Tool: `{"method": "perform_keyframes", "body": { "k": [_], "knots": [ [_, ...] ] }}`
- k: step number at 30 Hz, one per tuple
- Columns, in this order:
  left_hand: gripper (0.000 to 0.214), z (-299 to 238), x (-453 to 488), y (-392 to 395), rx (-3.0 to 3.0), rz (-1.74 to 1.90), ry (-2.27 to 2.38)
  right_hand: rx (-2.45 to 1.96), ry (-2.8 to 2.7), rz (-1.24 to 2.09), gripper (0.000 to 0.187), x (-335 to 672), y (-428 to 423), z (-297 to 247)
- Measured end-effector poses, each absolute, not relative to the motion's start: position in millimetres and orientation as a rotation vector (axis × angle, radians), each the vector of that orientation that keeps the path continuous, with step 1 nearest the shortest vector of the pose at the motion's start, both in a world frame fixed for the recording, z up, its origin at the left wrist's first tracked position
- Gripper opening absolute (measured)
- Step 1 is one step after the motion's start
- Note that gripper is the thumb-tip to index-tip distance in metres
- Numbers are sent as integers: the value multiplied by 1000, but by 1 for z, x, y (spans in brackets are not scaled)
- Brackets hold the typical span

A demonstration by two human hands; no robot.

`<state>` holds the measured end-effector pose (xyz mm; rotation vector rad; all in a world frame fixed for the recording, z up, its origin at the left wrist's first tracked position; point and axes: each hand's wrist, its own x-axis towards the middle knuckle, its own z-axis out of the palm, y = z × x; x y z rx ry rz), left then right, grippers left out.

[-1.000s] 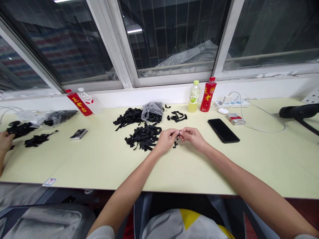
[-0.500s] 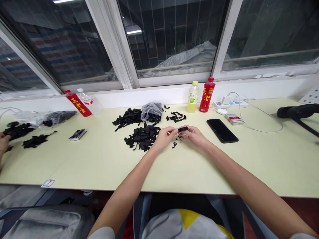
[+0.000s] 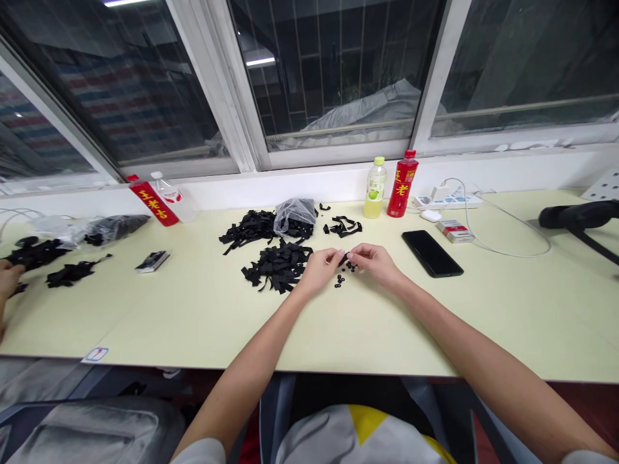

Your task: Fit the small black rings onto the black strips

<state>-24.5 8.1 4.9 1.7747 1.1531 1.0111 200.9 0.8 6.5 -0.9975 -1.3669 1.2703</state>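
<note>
Above the table's middle, my left hand (image 3: 321,267) and my right hand (image 3: 373,261) meet with fingertips pinched on one short black strip (image 3: 343,259). Most of that strip is covered by my fingers. Below them lie several small black rings (image 3: 339,281), some partly behind my right fingers. A pile of cut black strips (image 3: 275,267) is just left of my left hand. Behind it spreads a second pile of black strips (image 3: 251,227), with a clear plastic bag (image 3: 294,218) on its right part. A few loose curled strips (image 3: 344,225) lie beyond my hands.
A black phone (image 3: 432,254), a cigarette pack (image 3: 454,231) and a power strip (image 3: 447,202) with a white cable are to the right. A yellow-green drink bottle (image 3: 375,190) and a red bottle (image 3: 403,185) stand by the window. Another person's hand (image 3: 8,278) works at far left.
My right fingers have shifted and closed in toward my left fingertips. The black strip, earlier lying level across both hands, now shows less and is tilted.
</note>
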Motion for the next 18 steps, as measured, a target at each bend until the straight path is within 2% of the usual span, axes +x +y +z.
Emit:
{"method": "perform_keyframes", "body": {
  "k": [8,13,18],
  "knots": [
    [43,7,-24,7,1777,970,1231,-1078,-1485,1166,51,202,5,-6],
    [16,18,-45,19,1925,840,1755,-1330,-1677,700,26,212,17,-18],
    [26,24,-71,26,2008,618,2365,-1592,-1978,391,49,210,40,-21]
  ]
}}
